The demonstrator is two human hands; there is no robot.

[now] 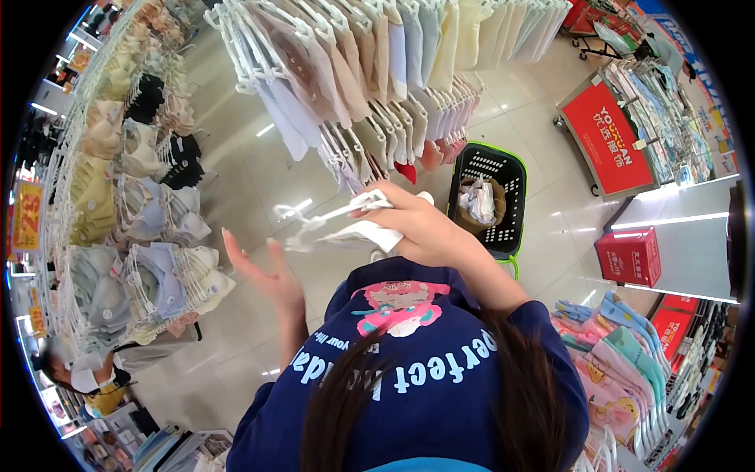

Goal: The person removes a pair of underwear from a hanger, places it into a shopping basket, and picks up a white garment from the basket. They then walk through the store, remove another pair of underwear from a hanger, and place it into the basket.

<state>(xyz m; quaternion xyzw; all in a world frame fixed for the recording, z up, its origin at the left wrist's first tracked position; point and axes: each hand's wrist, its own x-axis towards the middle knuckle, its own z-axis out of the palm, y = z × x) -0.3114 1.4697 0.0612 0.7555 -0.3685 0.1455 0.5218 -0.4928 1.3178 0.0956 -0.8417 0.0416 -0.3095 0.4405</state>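
Observation:
My right hand (429, 228) is closed around a white plastic hanger (338, 214), whose hook end points to the left. Something white and flat (377, 234) hangs just below the hanger at my fingers; whether it is cloth or a card I cannot make out. To the left, my left hand (263, 275) is raised with its fingers spread and nothing in it, a little smeared by motion. Just beyond my hands, small pastel garments (346, 71) hang in two rows on white hangers.
A black basket with a green rim (515, 177) stands on the floor to the right, packaged items (477, 200) inside. Bras (157, 204) fill a rack on the left, where a person (86, 370) stands. Red-fronted bins (605, 138) and more children's clothes (613, 370) are at right.

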